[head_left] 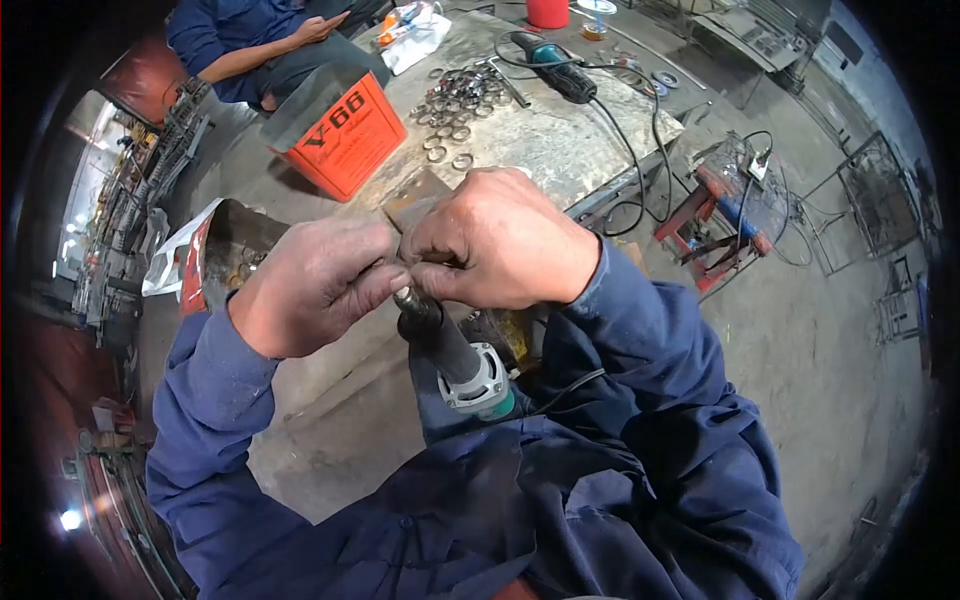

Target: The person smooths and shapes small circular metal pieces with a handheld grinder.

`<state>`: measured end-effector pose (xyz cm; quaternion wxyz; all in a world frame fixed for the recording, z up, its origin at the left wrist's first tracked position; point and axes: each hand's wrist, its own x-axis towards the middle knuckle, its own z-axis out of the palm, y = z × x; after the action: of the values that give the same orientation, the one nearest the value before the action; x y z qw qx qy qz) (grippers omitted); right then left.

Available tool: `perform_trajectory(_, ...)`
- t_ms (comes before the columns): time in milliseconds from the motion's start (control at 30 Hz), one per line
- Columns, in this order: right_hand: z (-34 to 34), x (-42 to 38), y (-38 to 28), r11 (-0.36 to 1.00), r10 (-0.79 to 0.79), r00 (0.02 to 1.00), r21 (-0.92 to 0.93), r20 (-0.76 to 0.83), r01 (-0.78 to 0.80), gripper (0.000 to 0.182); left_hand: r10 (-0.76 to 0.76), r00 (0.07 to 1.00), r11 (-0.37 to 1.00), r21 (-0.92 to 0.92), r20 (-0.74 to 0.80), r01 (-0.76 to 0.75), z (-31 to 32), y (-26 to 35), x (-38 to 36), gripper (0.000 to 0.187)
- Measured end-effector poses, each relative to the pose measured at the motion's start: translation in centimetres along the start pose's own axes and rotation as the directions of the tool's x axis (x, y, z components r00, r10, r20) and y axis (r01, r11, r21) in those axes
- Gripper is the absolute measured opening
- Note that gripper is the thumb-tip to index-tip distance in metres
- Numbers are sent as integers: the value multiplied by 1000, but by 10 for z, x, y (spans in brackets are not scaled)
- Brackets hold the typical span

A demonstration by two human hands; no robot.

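Observation:
My left hand (325, 280) and my right hand (490, 240) meet in front of me, fingers curled and pinched close together. What they hold between the fingertips is too hidden to name. Just below the fingertips is the metal tip of a power tool (450, 350), which stands between my legs with its black neck up and its grey and green body down. Beyond my hands, many small metal rings (460, 95) lie heaped and scattered on the worn table (560, 150).
An orange container (350, 140) marked V-66 stands at the table's left edge. Another container (240, 240) with rings is left of my hands. A corded grinder (555, 70) lies on the table. A seated person (270, 45) holds a phone. A red stand (715, 220) is at right.

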<state>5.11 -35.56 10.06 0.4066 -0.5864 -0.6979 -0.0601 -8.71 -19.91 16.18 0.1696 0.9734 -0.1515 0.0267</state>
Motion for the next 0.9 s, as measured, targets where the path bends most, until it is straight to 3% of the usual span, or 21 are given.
perform_trajectory(67,-2,2,3,995,66,998,-78,17,-64,14,37,999,999,10,18,-37,3,-7,4,24)
perform_trajectory(100,10,0,23,920,138,989,-363,-47,-145,14,-2,1000,989,-148,31,7,8,-9,7,25)
perform_trajectory(133,23,-3,60,856,195,967,-452,-167,-251,13,-1,999,988,-152,40,7,10,0,13,25)
perform_trajectory(167,30,-11,101,801,245,955,-519,-167,-297,11,118,991,986,-123,55,-111,10,17,22,25)
perform_trajectory(200,27,-16,113,823,369,919,-412,-135,-391,12,239,969,969,-86,63,-233,9,28,32,25)
perform_trajectory(267,33,-37,148,860,361,932,-378,-27,-344,18,226,973,967,-131,41,-219,13,23,43,24)
perform_trajectory(333,42,-60,181,729,514,844,-441,-152,-523,25,115,993,992,-41,-36,-117,20,-2,50,22)
perform_trajectory(367,41,-72,199,698,545,832,-496,-101,-517,32,27,999,986,-161,-47,-35,27,-16,49,19)
perform_trajectory(400,39,-86,218,660,581,812,-550,-56,-511,42,30,998,986,-160,-46,-37,28,-23,48,19)
perform_trajectory(467,36,-111,251,625,628,777,-575,-31,-528,41,-239,968,902,-352,73,249,31,-34,46,18)
perform_trajectory(533,30,-134,279,518,738,674,-671,37,-531,41,-275,960,867,-418,54,272,40,-46,46,19)
perform_trajectory(600,53,-190,353,494,444,867,-746,-225,-446,40,-295,954,875,-385,62,295,43,-60,48,21)
perform_trajectory(667,33,-138,286,599,351,891,-662,-287,-449,41,-311,950,873,-391,18,293,47,-71,51,23)
perform_trajectory(700,27,-114,257,779,453,854,-353,-256,-518,41,-329,944,844,-440,28,307,50,-76,51,23)
perform_trajectory(733,25,-95,226,830,546,816,-10,-189,-557,41,-360,933,837,-434,24,334,54,-81,48,23)
perform_trajectory(800,35,-66,147,758,572,820,392,-17,-520,36,-364,928,784,-514,74,348,58,-90,47,25)
perform_trajectory(867,52,-51,96,764,444,896,521,2,-380,35,-372,924,796,-481,90,367,53,-85,46,27)
perform_trajectory(900,55,-41,80,744,456,890,539,20,-394,34,-342,937,820,-464,74,336,52,-81,45,28)
